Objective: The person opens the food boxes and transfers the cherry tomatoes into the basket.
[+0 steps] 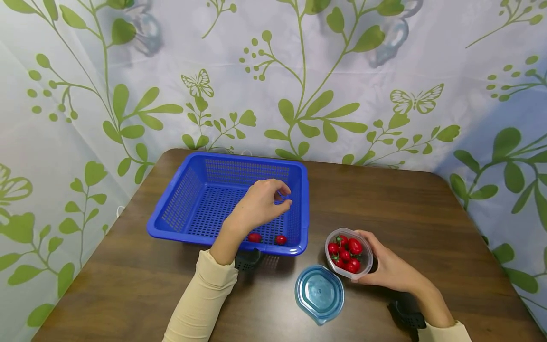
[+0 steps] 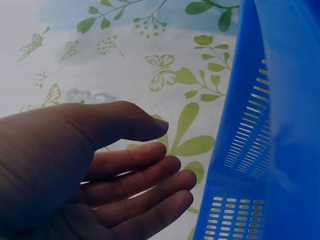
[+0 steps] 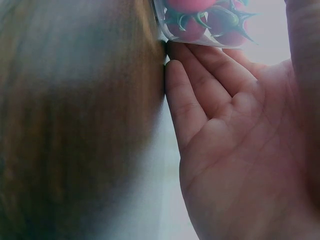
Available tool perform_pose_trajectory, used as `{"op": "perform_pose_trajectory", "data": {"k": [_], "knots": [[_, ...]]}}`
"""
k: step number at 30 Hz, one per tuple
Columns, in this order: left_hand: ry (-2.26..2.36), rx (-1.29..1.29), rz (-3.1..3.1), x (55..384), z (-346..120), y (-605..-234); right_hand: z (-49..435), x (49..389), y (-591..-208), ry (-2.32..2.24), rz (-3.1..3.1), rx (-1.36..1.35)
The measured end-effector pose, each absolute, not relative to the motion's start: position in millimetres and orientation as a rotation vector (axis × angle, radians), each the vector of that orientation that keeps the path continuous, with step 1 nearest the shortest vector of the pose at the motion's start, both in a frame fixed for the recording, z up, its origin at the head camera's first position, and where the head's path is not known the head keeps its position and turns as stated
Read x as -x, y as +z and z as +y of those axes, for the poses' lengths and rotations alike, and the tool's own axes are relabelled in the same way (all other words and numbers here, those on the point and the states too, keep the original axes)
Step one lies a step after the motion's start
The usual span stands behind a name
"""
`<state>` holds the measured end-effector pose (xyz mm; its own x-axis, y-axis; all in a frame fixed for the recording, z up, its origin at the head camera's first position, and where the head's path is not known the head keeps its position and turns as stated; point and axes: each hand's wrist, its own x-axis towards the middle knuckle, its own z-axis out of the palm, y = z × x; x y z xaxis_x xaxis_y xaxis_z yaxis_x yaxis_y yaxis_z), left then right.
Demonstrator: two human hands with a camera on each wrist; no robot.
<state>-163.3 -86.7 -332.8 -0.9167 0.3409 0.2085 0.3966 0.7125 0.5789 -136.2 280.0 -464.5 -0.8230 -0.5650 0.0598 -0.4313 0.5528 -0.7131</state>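
At the left, a rectangular blue perforated plastic basket (image 1: 209,204) is resting on the brown wood-grain table (image 1: 384,199). The left hand (image 1: 260,204) is hovering above its right part, fingers loosely bent and holding nothing. Below that hand, two small red tomatoes (image 1: 280,240) are lying near the basket's front edge; the forearm is hiding part of the basket, so whether more are there, I cannot tell. Next along, a round translucent blue-green lid (image 1: 319,293) with a pointed tab is lying untouched. Just beyond, a small round clear plastic container (image 1: 365,260) is holding a cluster of red tomatoes (image 1: 344,255), and the right hand (image 1: 391,266) is gripping its side. The work is looking well along: the cluster is sitting in the container, while the two tomatoes are remaining in the basket and the lid is lying off.

The left wrist view is showing what the head view is obscuring: a slight gap between thumb and index tip, with nothing in it. The right wrist view is revealing fingertips meeting the container and green star-shaped stems; only the head view is including the lid.
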Motion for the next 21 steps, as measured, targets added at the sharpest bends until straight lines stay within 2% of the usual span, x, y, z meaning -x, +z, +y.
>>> {"op": "perform_pose_trajectory", "data": {"k": [21], "knots": [[-1.032, 0.764, -2.790, 159, -68, -338, 281, 136, -463, -1.131, 2.597, 0.865]]}}
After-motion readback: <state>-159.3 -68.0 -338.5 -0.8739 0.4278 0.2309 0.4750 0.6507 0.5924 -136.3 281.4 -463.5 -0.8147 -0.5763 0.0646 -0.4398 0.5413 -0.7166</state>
